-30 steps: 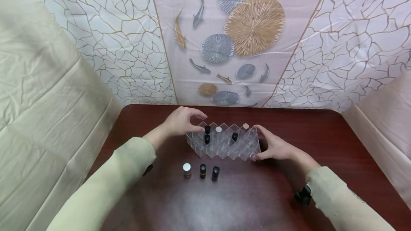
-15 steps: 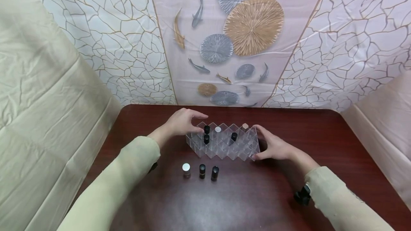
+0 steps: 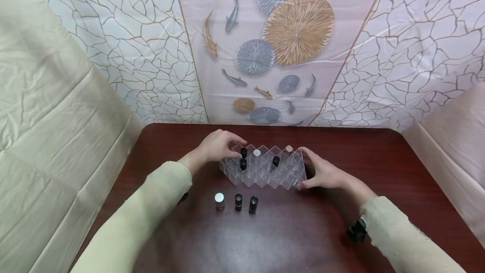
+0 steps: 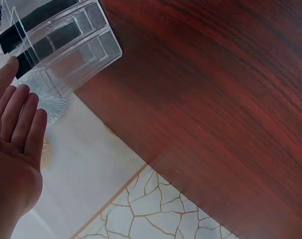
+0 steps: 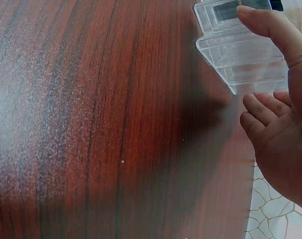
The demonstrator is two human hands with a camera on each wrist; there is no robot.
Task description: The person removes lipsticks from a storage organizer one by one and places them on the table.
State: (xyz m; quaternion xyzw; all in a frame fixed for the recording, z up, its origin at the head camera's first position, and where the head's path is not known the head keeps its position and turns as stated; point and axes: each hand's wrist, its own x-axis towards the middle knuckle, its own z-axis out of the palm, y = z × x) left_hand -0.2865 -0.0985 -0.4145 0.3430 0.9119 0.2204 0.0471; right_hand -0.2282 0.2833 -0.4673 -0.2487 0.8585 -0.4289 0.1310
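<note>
A clear acrylic lipstick organizer with diamond-shaped slots stands near the back of the table. Several tubes stand in it: two black lipsticks at the left, such as the rear one, a white-topped tube, another black lipstick and a pink-topped tube. My left hand is at the organizer's left end, its thumb by the rear black lipstick; the left wrist view shows its fingers extended and the thumb tip against a black tube. At the right end, my right hand grips the organizer between thumb and fingers.
In front of the organizer, a white-capped tube and two black lipsticks, one in the middle and one at the right, stand on the dark red wooden table. A patterned cloth hangs behind the table.
My left hand has shifted slightly right and down, its fingers nearer the rear black lipstick. The right hand and the organizer stay where they were.
</note>
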